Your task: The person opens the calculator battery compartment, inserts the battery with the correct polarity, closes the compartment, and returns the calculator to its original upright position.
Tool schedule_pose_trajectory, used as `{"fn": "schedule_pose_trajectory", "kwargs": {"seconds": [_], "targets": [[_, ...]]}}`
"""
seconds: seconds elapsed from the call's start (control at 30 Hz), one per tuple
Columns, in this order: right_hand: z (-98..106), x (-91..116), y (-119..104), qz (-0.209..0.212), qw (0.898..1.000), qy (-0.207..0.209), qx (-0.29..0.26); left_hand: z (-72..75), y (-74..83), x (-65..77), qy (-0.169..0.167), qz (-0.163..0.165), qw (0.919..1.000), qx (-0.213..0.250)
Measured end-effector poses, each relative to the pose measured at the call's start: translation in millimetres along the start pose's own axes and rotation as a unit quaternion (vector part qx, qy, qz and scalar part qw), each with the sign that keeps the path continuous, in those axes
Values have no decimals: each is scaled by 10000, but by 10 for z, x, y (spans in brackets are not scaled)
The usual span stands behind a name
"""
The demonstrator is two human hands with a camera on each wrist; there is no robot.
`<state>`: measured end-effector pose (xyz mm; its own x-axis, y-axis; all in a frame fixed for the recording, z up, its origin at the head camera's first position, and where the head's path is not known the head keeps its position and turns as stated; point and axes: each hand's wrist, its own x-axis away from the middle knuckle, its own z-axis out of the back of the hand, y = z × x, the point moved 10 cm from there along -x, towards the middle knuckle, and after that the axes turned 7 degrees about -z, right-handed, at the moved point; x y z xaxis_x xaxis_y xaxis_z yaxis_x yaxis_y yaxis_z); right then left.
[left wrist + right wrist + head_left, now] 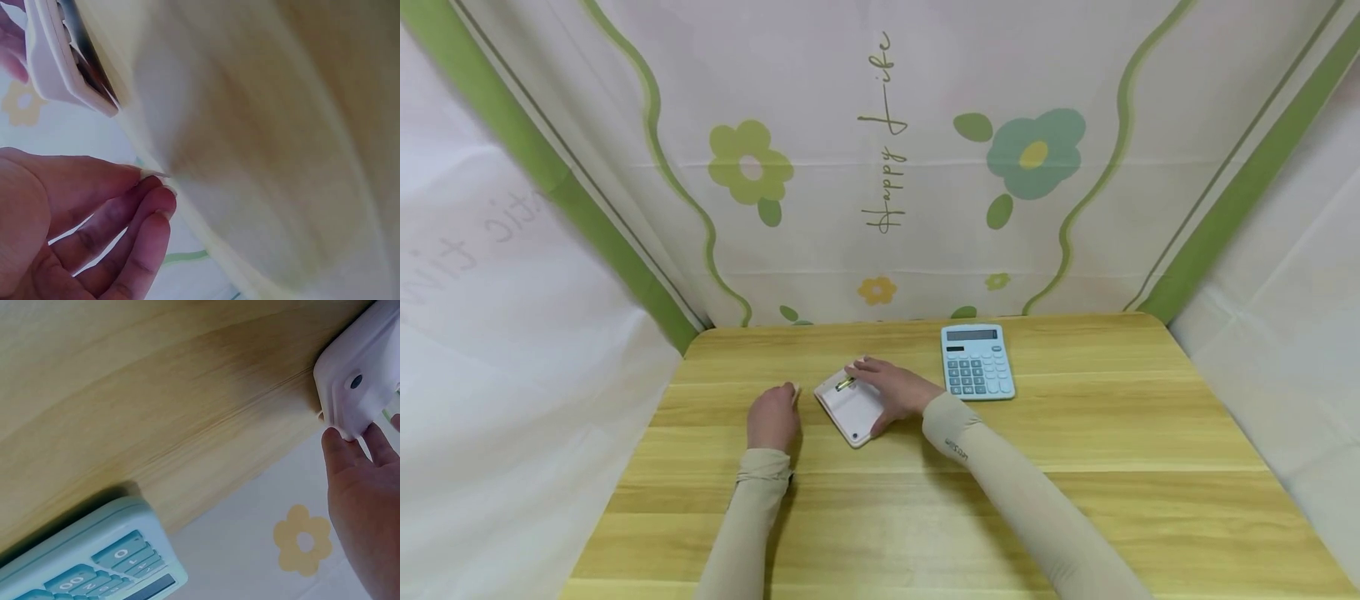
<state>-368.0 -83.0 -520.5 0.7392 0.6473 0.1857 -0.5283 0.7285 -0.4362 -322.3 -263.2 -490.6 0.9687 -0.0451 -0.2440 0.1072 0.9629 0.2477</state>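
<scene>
A pale pink calculator (852,414) lies back up on the wooden table, with a small cylindrical battery (846,384) showing in a slot in its back. My right hand (897,390) grips it across the far and right edges. In the left wrist view, keys show on the underside of the pink calculator (53,56). To its left, my left hand (773,418) pinches a small, thin, light-coloured piece (796,392) between thumb and fingertips, low over the table. Most of that piece is hidden by the fingers, so its kind is unclear.
A light blue calculator (996,367) lies face up to the right of my right hand. The wooden table (1075,500) ends at the back against a flower-printed cloth (820,67), and more cloth hangs at both sides.
</scene>
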Motion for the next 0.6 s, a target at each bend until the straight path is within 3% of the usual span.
{"fn": "schedule_pose_trajectory", "kwargs": {"seconds": [0.2, 0.33, 0.47, 0.6], "targets": [[-5, 5, 10, -10, 10000, 27, -88, 57, 12, 14, 275, -31, 9992, 297], [15, 15, -5, 43, 9999, 54, -74, 75, 9, -27, 362, 27, 9924, 1173], [26, 22, -17, 94, 9998, 64, -133, 46, 26, -58, 198, 72, 9737, 2269], [10, 10, -6, 78, 9998, 52, -188, -27, 54, -49, -124, 238, 9430, 3317]]}}
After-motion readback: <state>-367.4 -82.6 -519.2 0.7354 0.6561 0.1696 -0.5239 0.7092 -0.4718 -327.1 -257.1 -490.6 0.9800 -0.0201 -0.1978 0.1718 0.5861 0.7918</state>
